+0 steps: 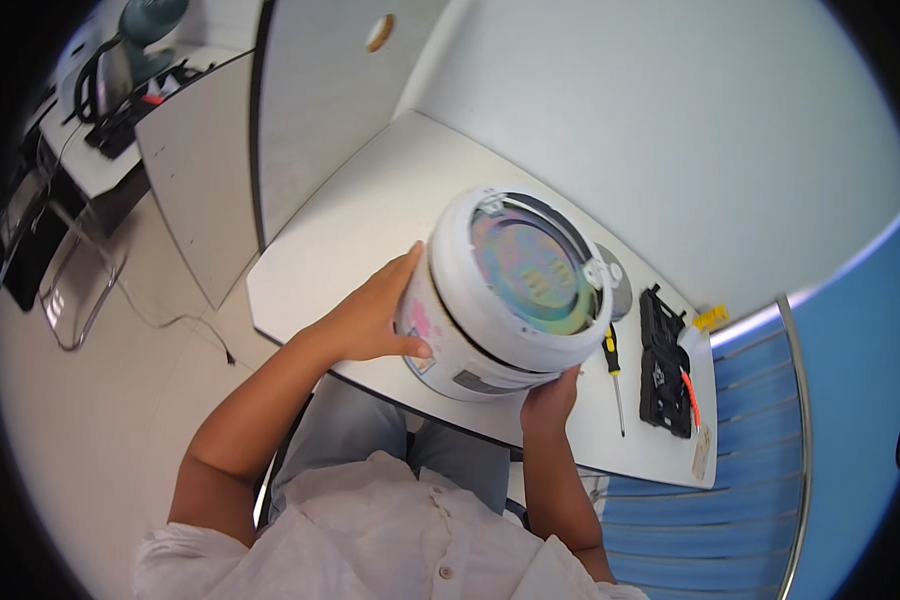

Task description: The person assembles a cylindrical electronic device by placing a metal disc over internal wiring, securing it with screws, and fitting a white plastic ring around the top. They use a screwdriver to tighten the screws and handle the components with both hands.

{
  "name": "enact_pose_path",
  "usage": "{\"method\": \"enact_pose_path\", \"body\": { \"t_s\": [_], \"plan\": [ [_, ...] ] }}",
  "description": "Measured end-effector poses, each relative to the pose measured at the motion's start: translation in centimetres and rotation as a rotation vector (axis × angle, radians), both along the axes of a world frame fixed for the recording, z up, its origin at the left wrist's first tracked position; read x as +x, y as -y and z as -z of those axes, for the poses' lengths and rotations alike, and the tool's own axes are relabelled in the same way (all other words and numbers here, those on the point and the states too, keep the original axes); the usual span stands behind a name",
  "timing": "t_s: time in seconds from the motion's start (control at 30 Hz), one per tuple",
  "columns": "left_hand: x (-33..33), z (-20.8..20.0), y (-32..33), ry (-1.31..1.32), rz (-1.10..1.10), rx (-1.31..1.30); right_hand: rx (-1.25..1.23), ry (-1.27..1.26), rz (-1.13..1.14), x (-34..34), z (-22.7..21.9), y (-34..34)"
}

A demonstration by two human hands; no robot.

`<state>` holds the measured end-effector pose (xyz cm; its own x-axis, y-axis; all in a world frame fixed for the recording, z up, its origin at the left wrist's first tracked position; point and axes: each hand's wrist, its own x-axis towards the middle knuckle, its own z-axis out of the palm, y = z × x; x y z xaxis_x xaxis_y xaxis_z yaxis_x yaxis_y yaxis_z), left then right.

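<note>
A white rice cooker (435, 325) stands over the front part of the white desk, tilted toward the right. Its top shows a round metal plate (532, 272) with a rainbow sheen, ringed by a dark gap and white plastic fittings. My left hand (380, 312) grips the cooker's left side, thumb pressed on the wall near a pink pattern and a sticker. Low on the right side is my right hand (550, 402), its fingers mostly hidden under and behind the body. Whether the base touches the desk I cannot tell.
Right of the cooker lie a yellow-and-black screwdriver (613, 365), a black tool case (662, 375) and an orange-handled tool (690, 398). A grey rounded part (618, 285) sits partly hidden behind the cooker. White partitions (630, 130) border the desk (370, 205); a metal railing (802, 400) stands right.
</note>
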<state>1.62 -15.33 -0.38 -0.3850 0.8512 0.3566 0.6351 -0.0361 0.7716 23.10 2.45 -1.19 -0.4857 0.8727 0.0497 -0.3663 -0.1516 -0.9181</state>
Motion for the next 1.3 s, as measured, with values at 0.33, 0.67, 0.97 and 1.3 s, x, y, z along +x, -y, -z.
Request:
{"method": "enact_pose_path", "body": {
  "t_s": [0.33,0.67,0.97,1.3],
  "plan": [
    [1.0,-1.6,-0.9,0.186,0.047,0.097,0.077,0.005,-0.082,-0.3,-0.6,0.2],
    [2.7,-2.3,-1.5,0.364,0.008,0.098,0.143,0.000,-0.153,0.0,-2.6,0.1],
    [2.1,-1.7,-2.1,0.243,0.000,0.119,0.177,-0.006,-0.155,0.1,-2.5,-0.9],
    [0.2,-1.1,-1.6,0.283,-0.002,0.060,0.204,-0.007,-0.293,0.7,-2.9,-2.0]
  ]
}}
